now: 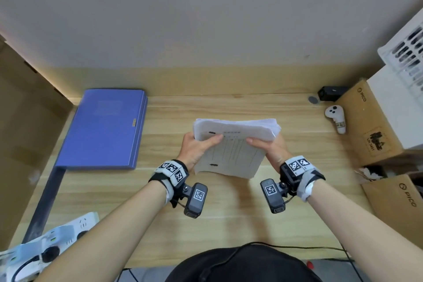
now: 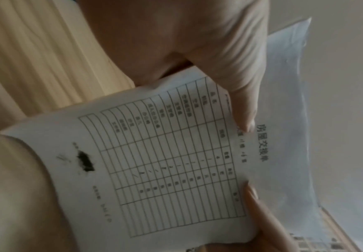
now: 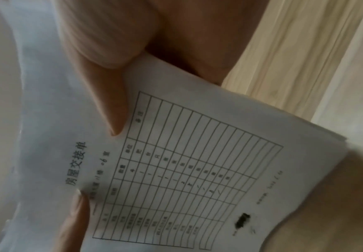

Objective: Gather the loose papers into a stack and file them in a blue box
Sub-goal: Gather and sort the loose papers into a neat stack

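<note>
Paper stack (image 1: 235,144): held above the wooden desk (image 1: 229,213), tilted, top sheet a printed table form. Left hand (image 1: 196,146): grips the stack's left edge, thumb curled onto the top sheet. Right hand (image 1: 270,146): grips the right edge likewise. Blue file box (image 1: 103,128): closed, flat on desk, well left of the stack.

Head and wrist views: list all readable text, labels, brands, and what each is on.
"房屋交接单": title of the top sheet of the paper stack, held by left hand and right hand.
"PICO": upper cardboard box.
"PICO": lower cardboard box.
Too blurred to read: the sheet's table entries, the upper box's shipping label, the embossed panel on the blue box.
</note>
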`<control>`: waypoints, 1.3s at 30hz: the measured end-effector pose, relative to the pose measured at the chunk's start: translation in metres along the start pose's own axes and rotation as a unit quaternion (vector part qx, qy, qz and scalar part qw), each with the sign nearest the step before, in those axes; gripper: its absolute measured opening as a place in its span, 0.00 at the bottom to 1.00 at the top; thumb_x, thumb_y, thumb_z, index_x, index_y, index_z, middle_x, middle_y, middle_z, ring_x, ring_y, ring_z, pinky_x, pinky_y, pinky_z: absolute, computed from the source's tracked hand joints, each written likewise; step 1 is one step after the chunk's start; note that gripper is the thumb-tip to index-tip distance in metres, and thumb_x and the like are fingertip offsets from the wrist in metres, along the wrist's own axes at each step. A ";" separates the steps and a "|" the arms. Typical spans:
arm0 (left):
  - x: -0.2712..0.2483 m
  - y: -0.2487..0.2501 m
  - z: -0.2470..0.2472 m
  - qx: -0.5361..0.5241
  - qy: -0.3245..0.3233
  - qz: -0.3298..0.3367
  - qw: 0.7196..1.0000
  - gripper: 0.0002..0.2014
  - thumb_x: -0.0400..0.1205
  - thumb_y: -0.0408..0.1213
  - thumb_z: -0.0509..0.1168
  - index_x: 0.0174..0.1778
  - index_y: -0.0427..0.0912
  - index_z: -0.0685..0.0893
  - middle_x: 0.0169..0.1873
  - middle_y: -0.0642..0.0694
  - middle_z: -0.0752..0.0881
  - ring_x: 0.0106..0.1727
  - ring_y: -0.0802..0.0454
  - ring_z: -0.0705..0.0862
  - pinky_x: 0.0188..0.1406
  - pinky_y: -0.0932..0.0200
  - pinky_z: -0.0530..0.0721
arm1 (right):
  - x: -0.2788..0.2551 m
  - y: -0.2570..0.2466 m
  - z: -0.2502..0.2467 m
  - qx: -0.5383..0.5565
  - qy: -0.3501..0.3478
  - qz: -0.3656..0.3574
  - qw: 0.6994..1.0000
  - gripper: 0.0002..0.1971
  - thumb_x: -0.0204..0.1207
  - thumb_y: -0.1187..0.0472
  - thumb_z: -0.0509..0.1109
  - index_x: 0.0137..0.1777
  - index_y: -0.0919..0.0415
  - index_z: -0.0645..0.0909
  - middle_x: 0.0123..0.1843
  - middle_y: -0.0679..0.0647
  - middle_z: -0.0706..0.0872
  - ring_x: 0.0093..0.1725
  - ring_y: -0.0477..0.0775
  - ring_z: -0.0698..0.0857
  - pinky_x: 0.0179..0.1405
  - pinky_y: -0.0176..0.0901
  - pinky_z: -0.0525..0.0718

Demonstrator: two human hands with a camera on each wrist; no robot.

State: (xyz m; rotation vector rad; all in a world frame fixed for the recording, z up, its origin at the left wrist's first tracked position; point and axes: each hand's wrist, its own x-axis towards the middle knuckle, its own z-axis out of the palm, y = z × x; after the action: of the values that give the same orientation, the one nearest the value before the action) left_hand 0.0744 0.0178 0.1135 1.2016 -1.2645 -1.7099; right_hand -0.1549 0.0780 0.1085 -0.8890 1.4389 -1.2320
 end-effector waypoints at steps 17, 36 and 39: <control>-0.029 -0.045 0.016 0.050 -0.007 -0.020 0.999 0.13 0.73 0.31 0.78 0.52 0.45 0.89 0.50 0.49 0.92 0.50 0.58 0.91 0.44 0.62 0.89 | -0.031 0.049 -0.020 -0.015 0.011 0.083 0.996 0.28 0.58 0.65 0.87 0.60 0.60 0.85 0.58 0.57 0.92 0.62 0.59 0.88 0.65 0.57 0.84; 0.014 -0.158 0.116 0.219 0.018 -0.272 0.937 0.06 0.75 0.28 0.76 0.42 0.39 0.85 0.46 0.34 0.92 0.48 0.37 0.92 0.49 0.40 0.91 | 0.023 0.114 -0.156 -0.255 0.063 0.236 0.936 0.12 0.68 0.66 0.80 0.52 0.63 0.87 0.47 0.55 0.88 0.46 0.57 0.87 0.39 0.40 0.82; 0.016 -0.168 0.126 0.255 0.034 -0.270 0.928 0.06 0.73 0.30 0.78 0.36 0.41 0.86 0.43 0.37 0.93 0.41 0.40 0.91 0.44 0.46 0.92 | 0.027 0.128 -0.165 -0.290 0.059 0.253 0.921 0.15 0.68 0.66 0.79 0.55 0.61 0.86 0.49 0.55 0.90 0.47 0.58 0.89 0.47 0.47 0.88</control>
State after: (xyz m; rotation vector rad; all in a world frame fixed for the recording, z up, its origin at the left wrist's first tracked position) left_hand -0.0494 0.0931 -0.0385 2.0548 -1.4807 -1.7261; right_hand -0.3122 0.1186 -0.0259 -0.7518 2.0249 -0.4748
